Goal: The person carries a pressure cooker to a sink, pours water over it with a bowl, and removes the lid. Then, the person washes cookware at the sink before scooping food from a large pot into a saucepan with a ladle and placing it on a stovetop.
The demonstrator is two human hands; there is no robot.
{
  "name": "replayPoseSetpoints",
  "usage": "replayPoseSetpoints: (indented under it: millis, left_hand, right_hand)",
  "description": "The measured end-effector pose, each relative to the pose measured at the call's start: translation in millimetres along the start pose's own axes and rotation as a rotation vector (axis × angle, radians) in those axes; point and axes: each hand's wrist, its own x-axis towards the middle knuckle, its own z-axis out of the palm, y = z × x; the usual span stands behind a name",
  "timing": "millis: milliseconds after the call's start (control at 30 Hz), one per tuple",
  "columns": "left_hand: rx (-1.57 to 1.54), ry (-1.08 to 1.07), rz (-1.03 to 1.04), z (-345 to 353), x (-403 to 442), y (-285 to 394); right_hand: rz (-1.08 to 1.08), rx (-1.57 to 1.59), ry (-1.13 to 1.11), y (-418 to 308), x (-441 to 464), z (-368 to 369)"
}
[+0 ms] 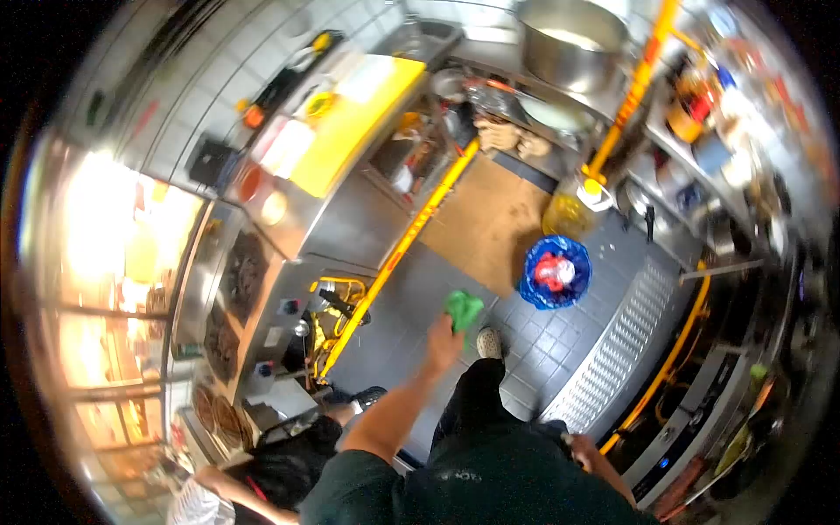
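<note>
Cloth [464, 308], green and all bunched up, is in the left hand [444, 339], out in front of the body. The left hand has its fingers closed on it, and the cloth sticks out past the fingers, on the side away from the body. It is so crumpled that I can't pick out a long side. The left arm reaches forward, so this hand is the near one. The right hand [582, 448] is well back, low by the right side of the body. Its fingers look bent near something dark, but I can't tell if it grips that or not.

The cloth is over the gray floor [398, 302]. I can't tell how high up it is, or if it touches the floor. A shoe [490, 343] is just to the right of the cloth and a bit closer to the body. The bin [580, 278] is farther right and a little ahead, apart from the cloth. It has a blue bag in it, with red and white stuff [554, 271] inside.

A brown mat [490, 219] lies flat ahead of the cloth. A jug [567, 213] with yellow stuff in it stands just past the bin. Off to the left, a long yellow bar [398, 249] runs at a slant beside the counter [350, 223]. A metal grate [617, 346] is on the right, past the bin. Another person [280, 472] is close by on the left, with their arm apart from the cloth.
</note>
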Motion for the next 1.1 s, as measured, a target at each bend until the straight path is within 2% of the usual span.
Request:
replayPoseSetpoints:
  millis: [33,100,133,167,200,233,267,300,400,433,467,500,567,600,633,667,700,767,833,900,1033,1100]
  left_hand:
    - [-0.016,0.119,0.075,-38.8,19.3,3.8]
    - [-0.283,0.283,0.072,-113.5,62.3,25.3]
    - [-0.534,0.319,-0.01,-149.8,79.8,39.4]
    - [-0.502,0.36,0.013,-194.6,90.5,59.3]
    - [-0.332,0.556,0.157,-205.2,125.4,28.6]
    - [-0.297,0.641,0.193,-232.1,143.4,34.2]
    - [-0.339,0.658,0.121,-263.1,157.7,46.4]
    - [-0.633,0.669,0.149,-273.9,186.6,33.6]
    - [-0.702,0.752,0.211,-344.1,227.4,66.9]
    - [-0.554,0.811,0.198,-362.8,235.7,78.9]
    - [-0.616,0.824,0.124,-372.8,259.6,71.0]
    - [-0.626,0.827,0.172,-384.2,281.8,64.3]
    - [-0.637,0.79,0.18,-395.5,336.2,38.5]
    - [-0.596,0.762,0.171,-400.9,360.3,24.5]
    - [-0.553,0.734,0.153,-405.3,386.0,3.2]
    - [-0.214,0.62,-0.174,-400.6,421.2,-42.4]
    - [-0.393,0.593,-0.162,-382.8,430.8,-58.8]
    - [-0.209,0.323,-0.406,-385.0,439.4,-62.5]
    - [-0.088,0.424,-0.398,-371.8,446.6,-77.6]
    - [0.017,0.581,-0.356,-349.5,443.6,-98.8]
    - [0.008,0.604,-0.355,-339.0,417.9,-59.7]
    - [0.027,0.622,-0.293,-336.8,420.7,-45.5]
  right_hand:
    - [0.059,-0.083,0.045,-20.8,32.9,-22.6]
    - [-0.115,-0.065,0.345,-61.0,74.9,-62.4]
    - [-0.182,-0.196,0.391,-103.5,71.6,-90.3]
    - [-0.247,-0.324,0.432,-151.0,72.0,-122.8]
    - [-0.314,-0.205,0.505,-193.9,64.3,-140.8]
    - [-0.375,-0.079,0.577,-231.1,57.1,-158.2]
    - [-0.416,-0.169,0.603,-278.2,40.3,-172.9]
    - [-0.454,-0.248,0.637,-318.3,31.5,-187.6]
    - [-0.496,-0.161,0.572,-394.2,46.4,-224.5]
    - [-0.495,-0.164,0.548,-427.0,44.1,-231.1]
    - [-0.495,-0.163,0.52,-449.2,46.0,-236.4]
    - [-0.531,-0.087,0.5,-463.2,63.9,-241.7]
    - [-0.61,0.058,0.451,-491.2,129.0,-259.5]
    - [-0.654,0.054,0.413,-518.6,133.4,-269.0]
    - [-0.588,0.055,0.389,-557.8,121.4,-272.9]
    - [-0.517,0.053,0.362,-600.2,101.4,-280.2]
    - [-0.551,0.01,0.407,-613.7,138.4,-291.0]
    - [-0.558,-0.092,0.464,-660.6,159.9,-313.3]
    - [-0.523,-0.206,0.487,-752.6,88.1,-327.8]
    - [-0.536,-0.242,0.534,-784.3,123.7,-347.5]
    - [-0.74,-0.106,0.507,-849.5,151.4,-363.5]
    - [-0.73,-0.066,0.466,-900.4,140.3,-354.2]
